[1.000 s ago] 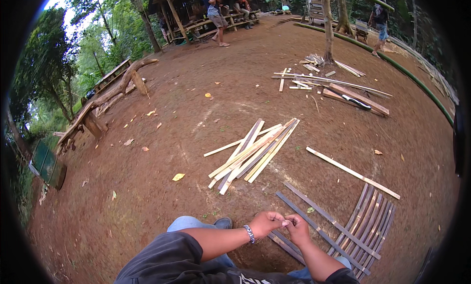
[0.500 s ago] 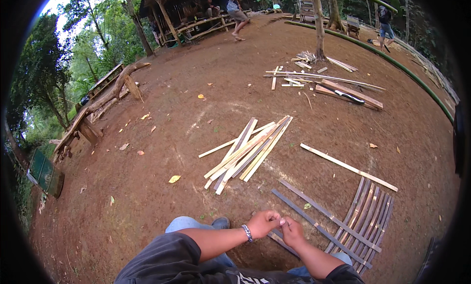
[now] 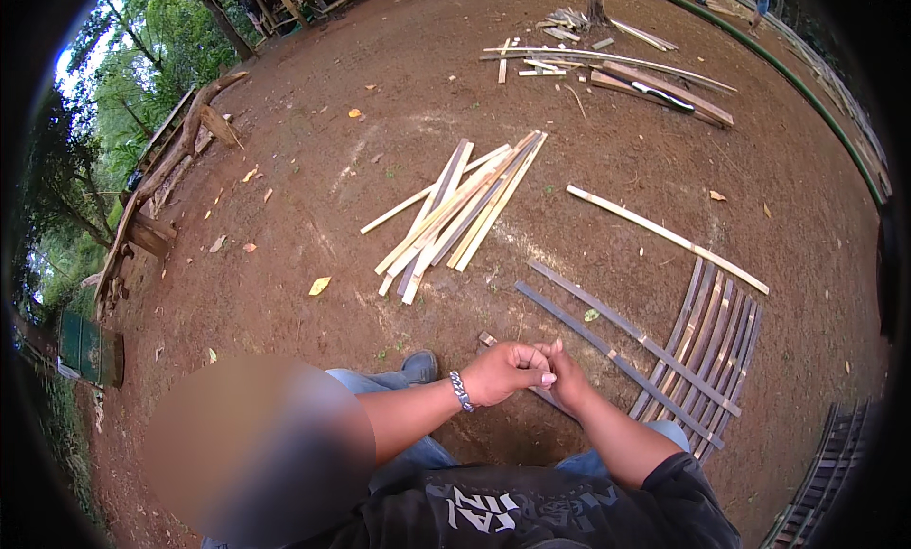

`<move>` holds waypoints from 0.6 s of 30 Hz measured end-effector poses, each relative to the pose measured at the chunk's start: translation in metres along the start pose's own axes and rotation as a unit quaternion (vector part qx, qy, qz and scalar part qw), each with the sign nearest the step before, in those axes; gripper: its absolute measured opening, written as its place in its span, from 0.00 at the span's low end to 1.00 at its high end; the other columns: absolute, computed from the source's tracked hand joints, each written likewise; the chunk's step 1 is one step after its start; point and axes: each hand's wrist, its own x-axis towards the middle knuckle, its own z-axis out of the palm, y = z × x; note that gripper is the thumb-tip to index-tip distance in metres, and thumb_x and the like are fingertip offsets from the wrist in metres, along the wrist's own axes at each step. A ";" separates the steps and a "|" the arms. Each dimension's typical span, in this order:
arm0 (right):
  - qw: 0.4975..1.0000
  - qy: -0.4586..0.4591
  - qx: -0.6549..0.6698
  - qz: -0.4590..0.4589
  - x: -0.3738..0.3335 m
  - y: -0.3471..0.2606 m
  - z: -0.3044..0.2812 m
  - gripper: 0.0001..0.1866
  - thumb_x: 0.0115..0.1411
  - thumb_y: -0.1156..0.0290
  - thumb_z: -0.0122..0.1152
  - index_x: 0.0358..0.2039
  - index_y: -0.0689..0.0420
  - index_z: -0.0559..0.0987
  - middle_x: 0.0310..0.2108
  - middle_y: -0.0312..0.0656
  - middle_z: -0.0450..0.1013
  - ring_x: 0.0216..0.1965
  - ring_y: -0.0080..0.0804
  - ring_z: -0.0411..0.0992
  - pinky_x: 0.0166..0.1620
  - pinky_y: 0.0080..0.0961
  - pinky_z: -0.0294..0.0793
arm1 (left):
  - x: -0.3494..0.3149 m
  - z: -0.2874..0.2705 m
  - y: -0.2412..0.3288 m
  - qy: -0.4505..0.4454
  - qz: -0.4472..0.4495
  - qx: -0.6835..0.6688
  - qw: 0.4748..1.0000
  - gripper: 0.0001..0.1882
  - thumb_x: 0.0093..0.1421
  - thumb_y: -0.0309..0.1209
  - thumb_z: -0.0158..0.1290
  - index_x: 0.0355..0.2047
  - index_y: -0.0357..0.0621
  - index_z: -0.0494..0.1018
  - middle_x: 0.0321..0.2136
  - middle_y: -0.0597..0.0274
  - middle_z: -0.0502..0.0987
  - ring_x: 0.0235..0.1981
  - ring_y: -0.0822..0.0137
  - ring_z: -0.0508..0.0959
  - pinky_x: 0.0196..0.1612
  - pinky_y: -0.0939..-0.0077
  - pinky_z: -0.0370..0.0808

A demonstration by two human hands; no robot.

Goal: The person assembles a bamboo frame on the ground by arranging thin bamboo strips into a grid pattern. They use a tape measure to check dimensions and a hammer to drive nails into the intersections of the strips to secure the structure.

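Close together in front of my body, my left hand [image 3: 505,372] and my right hand [image 3: 570,378] meet at the fingertips. The left, with a chain bracelet [image 3: 461,391] at its wrist, has its fingers curled and thumb pressed in. My right hand's fingers are also closed; anything pinched between them is too small or hidden to make out. Below them a dark slat [image 3: 488,339] lies on the ground, partly covered by my hands. To the right is a lattice of dark slats [image 3: 707,335], crossed by two long grey strips [image 3: 607,345].
A pile of pale and dark slats [image 3: 455,212] lies ahead, with a single pale slat [image 3: 664,236] beyond the lattice. Farther off are boards [image 3: 664,89] and cut pieces near a tree trunk [image 3: 596,3]. Another dark lattice [image 3: 826,483] shows at lower right.
The view has tilted downward, so the ground things sit higher in it. My hands stay together, their fingers shifted, with the left thumb now pointing to the right.
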 end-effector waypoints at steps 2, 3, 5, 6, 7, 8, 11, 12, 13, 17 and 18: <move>0.999 0.040 0.011 0.019 -0.003 -0.009 0.009 0.39 0.71 0.35 0.37 0.55 0.61 0.74 0.43 0.42 0.75 0.42 0.30 0.75 0.48 0.30 0.76 | -0.006 0.000 -0.006 -0.020 0.023 0.087 0.996 0.08 0.67 0.31 0.59 0.37 0.39 0.78 0.33 0.69 0.82 0.37 0.78 0.77 0.44 0.78 0.74; 0.998 0.059 0.016 0.029 -0.004 -0.014 0.013 0.39 0.71 0.35 0.38 0.54 0.62 0.74 0.43 0.42 0.76 0.41 0.30 0.75 0.48 0.30 0.76 | -0.010 0.004 -0.002 -0.018 0.014 0.141 0.990 0.08 0.66 0.31 0.59 0.37 0.39 0.79 0.34 0.68 0.82 0.37 0.77 0.78 0.44 0.77 0.75; 0.996 0.081 -0.012 0.038 -0.003 -0.016 0.014 0.35 0.73 0.39 0.39 0.53 0.62 0.74 0.42 0.44 0.76 0.41 0.30 0.75 0.47 0.31 0.76 | -0.019 0.014 0.011 -0.013 -0.001 0.249 0.969 0.08 0.66 0.32 0.59 0.38 0.40 0.79 0.35 0.67 0.83 0.37 0.75 0.79 0.45 0.75 0.75; 0.995 0.083 -0.025 0.041 -0.002 -0.015 0.012 0.34 0.73 0.40 0.40 0.52 0.62 0.74 0.42 0.44 0.76 0.41 0.30 0.75 0.46 0.30 0.76 | -0.020 0.015 0.011 -0.029 -0.010 0.265 0.964 0.08 0.65 0.33 0.59 0.38 0.40 0.79 0.35 0.65 0.83 0.37 0.74 0.80 0.45 0.74 0.75; 0.995 0.086 -0.037 0.043 -0.001 -0.014 0.011 0.33 0.74 0.42 0.41 0.52 0.62 0.75 0.42 0.44 0.76 0.41 0.30 0.75 0.46 0.30 0.76 | -0.022 0.016 0.010 -0.046 -0.019 0.282 0.958 0.08 0.65 0.34 0.60 0.37 0.41 0.79 0.34 0.64 0.83 0.37 0.72 0.81 0.45 0.72 0.76; 0.994 0.093 -0.024 0.060 -0.003 -0.021 0.018 0.25 0.73 0.49 0.49 0.49 0.61 0.76 0.39 0.41 0.77 0.40 0.28 0.74 0.45 0.27 0.76 | -0.024 0.016 0.008 -0.062 -0.028 0.299 0.952 0.09 0.65 0.34 0.60 0.37 0.41 0.80 0.34 0.62 0.83 0.37 0.71 0.81 0.45 0.71 0.76; 0.987 0.072 -0.140 0.043 0.003 -0.005 0.016 0.18 0.70 0.57 0.59 0.46 0.61 0.77 0.37 0.39 0.77 0.38 0.25 0.74 0.44 0.25 0.74 | -0.030 0.018 0.003 -0.089 -0.035 0.358 0.929 0.11 0.63 0.38 0.60 0.34 0.42 0.79 0.31 0.58 0.83 0.36 0.65 0.83 0.42 0.68 0.76; 0.984 0.062 -0.161 0.047 0.003 -0.002 0.014 0.18 0.66 0.59 0.65 0.46 0.62 0.78 0.37 0.39 0.78 0.38 0.25 0.75 0.44 0.25 0.74 | -0.030 0.020 0.007 -0.109 -0.063 0.382 0.915 0.12 0.63 0.39 0.60 0.35 0.42 0.80 0.31 0.57 0.83 0.35 0.63 0.83 0.41 0.67 0.76; 0.976 0.056 -0.207 0.040 0.004 0.001 0.012 0.19 0.65 0.58 0.66 0.46 0.62 0.78 0.37 0.40 0.78 0.39 0.26 0.75 0.45 0.25 0.75 | -0.029 0.020 0.013 -0.129 -0.091 0.406 0.900 0.12 0.63 0.39 0.60 0.35 0.42 0.80 0.31 0.56 0.83 0.35 0.62 0.83 0.40 0.66 0.76; 0.948 0.016 -0.314 0.045 0.004 0.004 0.012 0.22 0.64 0.56 0.68 0.47 0.62 0.79 0.38 0.41 0.79 0.41 0.28 0.76 0.46 0.27 0.75 | -0.032 0.015 0.011 -0.154 -0.151 0.408 0.887 0.12 0.62 0.39 0.60 0.37 0.43 0.81 0.32 0.53 0.83 0.34 0.57 0.83 0.39 0.64 0.77; 0.945 0.002 -0.323 0.056 0.005 0.003 0.014 0.23 0.63 0.56 0.68 0.47 0.62 0.79 0.38 0.41 0.79 0.41 0.28 0.76 0.46 0.28 0.75 | -0.035 0.011 0.005 -0.146 -0.134 0.402 0.894 0.14 0.62 0.40 0.60 0.40 0.44 0.81 0.33 0.52 0.83 0.36 0.56 0.83 0.41 0.63 0.77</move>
